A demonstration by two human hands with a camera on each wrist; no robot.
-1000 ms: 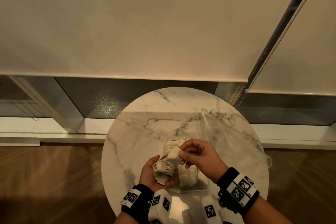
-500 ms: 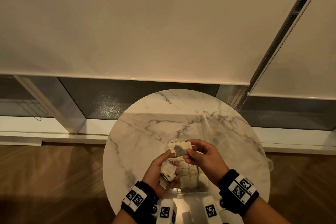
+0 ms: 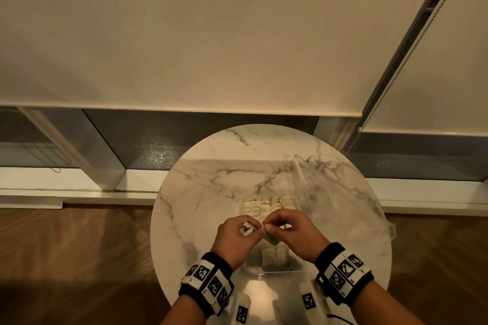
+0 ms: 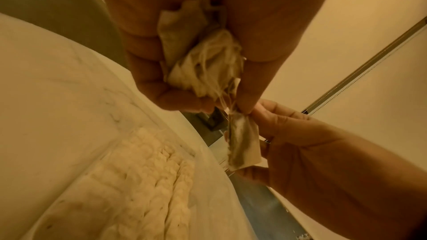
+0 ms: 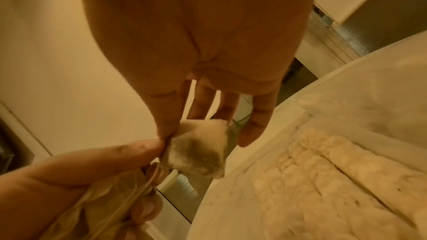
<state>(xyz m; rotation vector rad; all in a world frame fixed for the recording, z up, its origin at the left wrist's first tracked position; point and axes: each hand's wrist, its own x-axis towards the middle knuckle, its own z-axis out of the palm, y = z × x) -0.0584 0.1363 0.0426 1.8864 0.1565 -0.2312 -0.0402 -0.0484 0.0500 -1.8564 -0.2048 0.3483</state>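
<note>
Status | your left grip point(image 3: 236, 237) curls tight round crumpled papery wad point(image 4: 203, 72) | your right grip point(image 3: 293, 232) pinches one flat square tea bag point(image 5: 198, 152) | round marble table point(image 3: 211, 187) below

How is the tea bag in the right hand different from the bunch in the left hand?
The tea bag is single and flat; the bunch is several crumpled pieces with tangled strings. The tea bag hangs pinched at one corner by the right hand; the bunch is wadded inside the left hand. Both are pale paper.
</note>
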